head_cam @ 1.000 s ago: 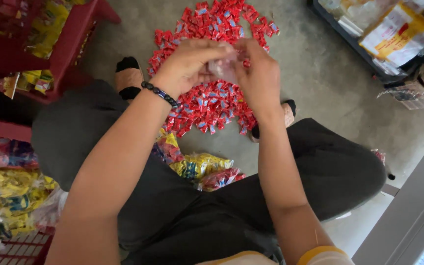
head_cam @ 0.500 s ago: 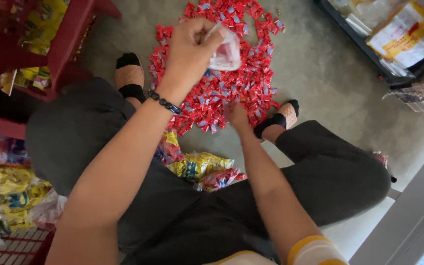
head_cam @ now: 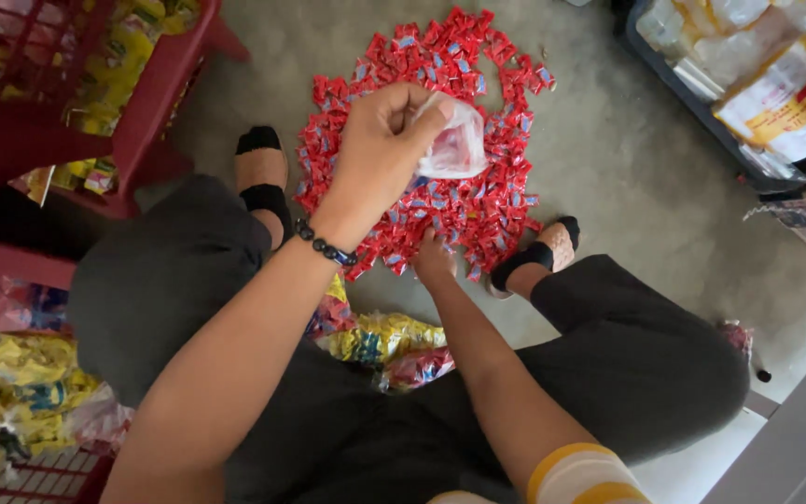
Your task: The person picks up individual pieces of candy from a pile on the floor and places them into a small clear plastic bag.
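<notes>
Currently the left hand (head_cam: 380, 140) is raised over the middle of the concrete floor (head_cam: 627, 187), its fingers closed in a pinch on the gathered mouth of a small clear plastic bag (head_cam: 454, 145). The bag hangs to the right of the knuckles, directly above the heap of red wrapped candies (head_cam: 450, 210) spread on the floor between the two sandalled feet.

The right hand (head_cam: 433, 261) rests low at the near edge of the heap, touching the candies. Its fingers are turned away from the camera; their spread, and whether they hold any candy, cannot be told.

Risks, as a judgement:
- The bag is thin and held by one hand only. If the pinch keeps the mouth narrow, candies fed in may miss and drop back onto the heap.
- A slack grip may let the bag slip or tip out its contents.
- A foot shift may scatter candies toward the red plastic rack (head_cam: 95, 112) at the left edge of the floor.

Compared with half a second earlier, the left hand and bag sit lower over the heap. The right hand remains at the near edge.
</notes>
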